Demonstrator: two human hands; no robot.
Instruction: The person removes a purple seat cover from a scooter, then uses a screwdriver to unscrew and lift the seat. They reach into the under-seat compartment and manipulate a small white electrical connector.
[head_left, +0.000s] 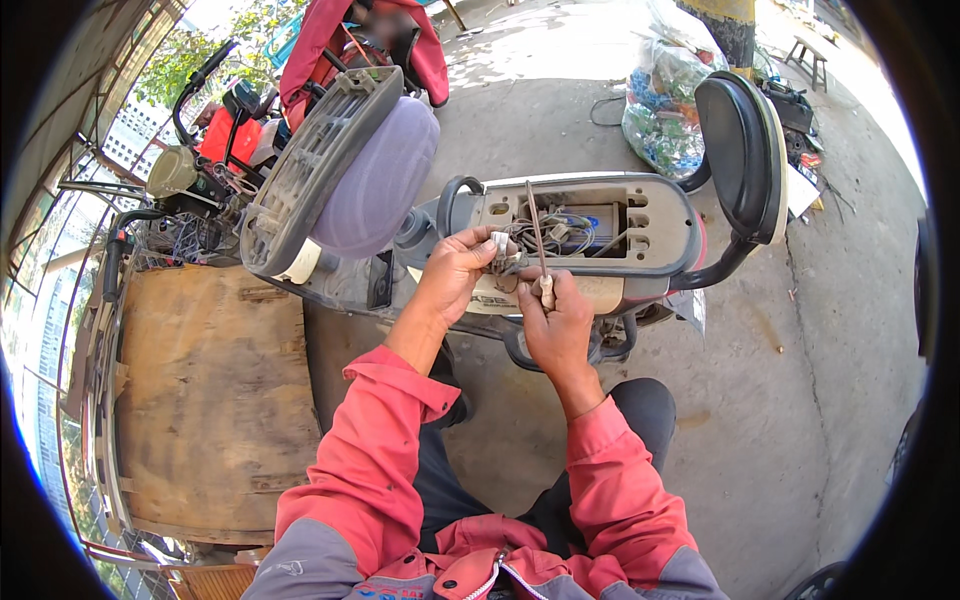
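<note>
In front of me stands an electric scooter [655, 215] with its seat [330, 170] tipped up to the left, a purple cover on it. The open compartment [630, 188] under the seat holds tangled cables [560, 232] and a blue-grey box [603, 222]. Over its near edge, my left hand [452, 280] pinches a white wire connector [500, 243] with dirty wires hanging from it. My right hand [562, 318] is closed around the pale handle of a screwdriver [535, 220], whose long shaft points up and away across the compartment. Some of the wires are hidden by my fingers.
A black padded backrest [738, 150] rises at the scooter's right end. To the left is a worn plywood board [210, 400], with handlebars of other vehicles beyond. A clear bag of rubbish [672, 100] stands behind, near a post. A person in red sits at the far left.
</note>
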